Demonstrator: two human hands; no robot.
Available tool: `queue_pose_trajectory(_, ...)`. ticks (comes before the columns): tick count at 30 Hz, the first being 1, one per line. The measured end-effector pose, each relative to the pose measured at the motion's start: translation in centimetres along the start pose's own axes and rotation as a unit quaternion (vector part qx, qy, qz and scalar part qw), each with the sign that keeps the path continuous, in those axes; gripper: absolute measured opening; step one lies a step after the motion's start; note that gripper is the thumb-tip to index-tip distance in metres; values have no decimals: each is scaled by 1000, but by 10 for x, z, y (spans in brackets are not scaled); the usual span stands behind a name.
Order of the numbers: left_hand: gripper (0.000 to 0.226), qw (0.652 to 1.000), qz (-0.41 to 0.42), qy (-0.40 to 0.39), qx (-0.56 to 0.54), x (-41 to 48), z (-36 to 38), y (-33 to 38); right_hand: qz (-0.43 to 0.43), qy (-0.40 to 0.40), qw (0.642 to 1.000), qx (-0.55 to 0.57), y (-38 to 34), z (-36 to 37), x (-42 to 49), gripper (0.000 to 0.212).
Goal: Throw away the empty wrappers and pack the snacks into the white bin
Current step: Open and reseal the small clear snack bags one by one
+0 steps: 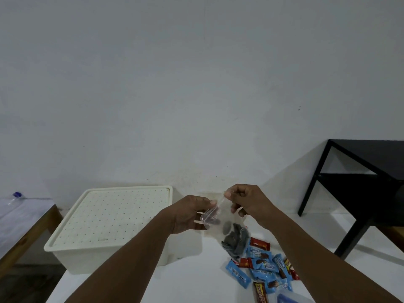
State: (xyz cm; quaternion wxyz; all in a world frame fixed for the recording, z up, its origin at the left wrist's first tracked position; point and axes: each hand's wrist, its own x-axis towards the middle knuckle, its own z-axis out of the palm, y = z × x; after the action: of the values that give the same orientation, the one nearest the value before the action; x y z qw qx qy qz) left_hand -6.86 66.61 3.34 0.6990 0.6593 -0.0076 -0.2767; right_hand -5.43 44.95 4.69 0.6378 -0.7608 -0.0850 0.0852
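Clear bag of dark cookies [235,237], held up over the table [185,281] just right of the lidded white bin [87,259], top edge pinched between left hand [190,213] and right hand [244,202], likely to check contents before packing.

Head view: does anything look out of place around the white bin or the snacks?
The white bin has its perforated lid on, so nothing can go in yet. The wrapped snacks lie in a loose, overlapping heap. The left hand and right hand pinch a clear bag of dark cookies; nothing looks spilled.
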Motion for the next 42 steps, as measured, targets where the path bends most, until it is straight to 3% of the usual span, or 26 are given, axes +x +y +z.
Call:
queue_pose_trajectory(10,17,997,54,56,-13,12,18,-14,44,8,993,106,13,7,0,22)
queue_pose_trajectory(16,19,994,51,88,-34,15,24,-15,41,-12,994,104,20,4,5,28)
queue_pose_trajectory(20,23,994,49,95,11,22,19,-20,61,-73,992,81,11,-5,6,35)
queue_pose_trajectory(25,20,987,64,26,146,37,15,-26,86,-154,982,62,10,-18,18,44)
queue_pose_trajectory(29,10,980,82,48,173,49,21,-30,92,-118,987,53,19,-22,26,41)
queue_pose_trajectory(35,20,975,85,157,131,79,12,-59,89,30,993,66,65,-33,39,16)
queue_pose_trajectory(39,20,977,54,189,79,110,5,-72,140,8,984,106,107,-32,43,3)
queue_pose_trajectory(42,19,982,26,180,53,135,3,-79,189,-24,979,69,132,-29,53,13)
